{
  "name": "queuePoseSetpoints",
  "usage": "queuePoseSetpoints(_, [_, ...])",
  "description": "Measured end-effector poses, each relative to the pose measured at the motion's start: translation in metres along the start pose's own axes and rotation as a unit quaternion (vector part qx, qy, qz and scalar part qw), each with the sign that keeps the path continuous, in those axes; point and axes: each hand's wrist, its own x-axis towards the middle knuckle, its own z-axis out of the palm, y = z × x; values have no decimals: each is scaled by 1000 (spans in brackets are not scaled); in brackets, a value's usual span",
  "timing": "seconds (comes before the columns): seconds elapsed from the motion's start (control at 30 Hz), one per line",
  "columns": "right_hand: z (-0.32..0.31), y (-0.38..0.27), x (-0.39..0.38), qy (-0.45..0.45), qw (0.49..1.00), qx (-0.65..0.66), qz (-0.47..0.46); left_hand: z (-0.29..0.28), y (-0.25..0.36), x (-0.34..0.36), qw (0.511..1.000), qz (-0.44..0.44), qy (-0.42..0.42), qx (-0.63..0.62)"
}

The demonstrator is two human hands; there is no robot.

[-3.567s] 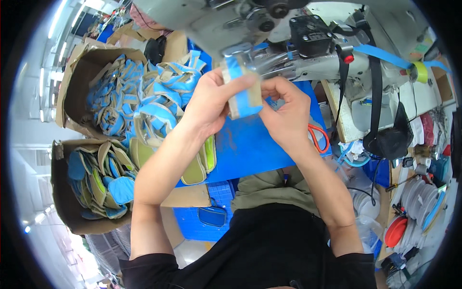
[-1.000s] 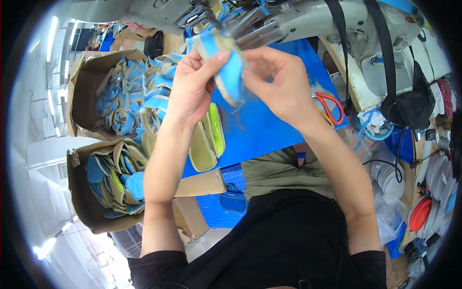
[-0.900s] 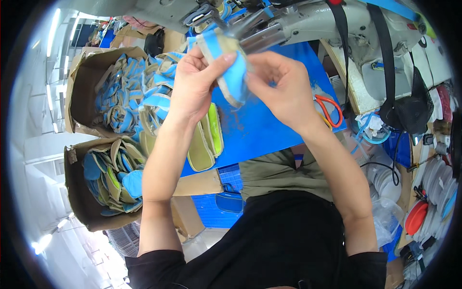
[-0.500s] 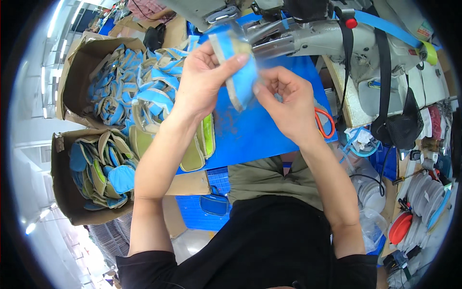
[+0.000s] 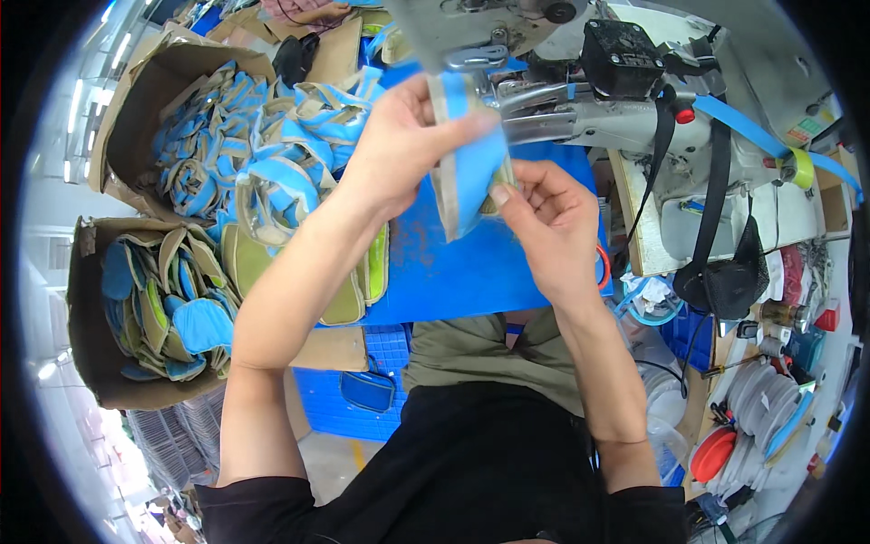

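A blue and beige fabric piece (image 5: 478, 170) is held up in front of a sewing machine (image 5: 603, 122), above a blue work surface (image 5: 435, 272). My left hand (image 5: 394, 145) grips its upper left part, thumb across the blue face and fingers behind. My right hand (image 5: 551, 218) pinches its right edge between thumb and bent fingers. The machine's metal arm lies just behind the piece's top, and I cannot tell whether they touch. Beside my right wrist shows a red-orange loop handle (image 5: 604, 267), mostly hidden by the arm.
To the left, a cardboard box (image 5: 127, 118) holds blue and beige strips, some piled onto the surface. A nearer box (image 5: 86, 317) contains green and blue fabric pieces. Olive padded pieces (image 5: 344, 304) lie by my left forearm. Black straps (image 5: 716, 190) hang at the right.
The whole view has shifted, with the machine now lower in the picture. Both hands keep hold of the fabric piece, whose blue face shows broader and less blurred.
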Motion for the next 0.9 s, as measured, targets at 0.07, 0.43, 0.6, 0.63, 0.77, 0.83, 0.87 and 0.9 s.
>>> queuePoseSetpoints(0.07, [-1, -1, 2, 3, 1000, -6, -1, 3, 1, -4, 1000, 7, 5, 0])
queuePoseSetpoints(0.43, [0, -1, 1, 11, 1000, -8, -7, 4, -4, -3, 1000, 1, 19, -1])
queuePoseSetpoints(0.6, [0, -7, 3, 4, 1000, -3, 15, 3, 1, 3, 1000, -11, -1, 4])
queuePoseSetpoints(0.63, [0, -7, 6, 7, 1000, -6, 17, 4, 2, 4, 1000, -6, 4, 2])
queuePoseSetpoints(0.77, [-3, -11, 14, -6, 999, -9, 30, 14, 1, -5, 999, 25, 28, -18])
queuePoseSetpoints(0.83, [-3, -14, 14, -6, 999, -12, 32, 18, -1, -15, 998, 43, 48, -16])
queuePoseSetpoints(0.87, [-3, -16, 14, -5, 999, -14, 33, 16, -8, -21, 997, 48, 61, -9])
queuePoseSetpoints(0.9, [-3, -16, 13, -5, 999, -29, 32, 13, -12, -26, 996, 51, 73, 3])
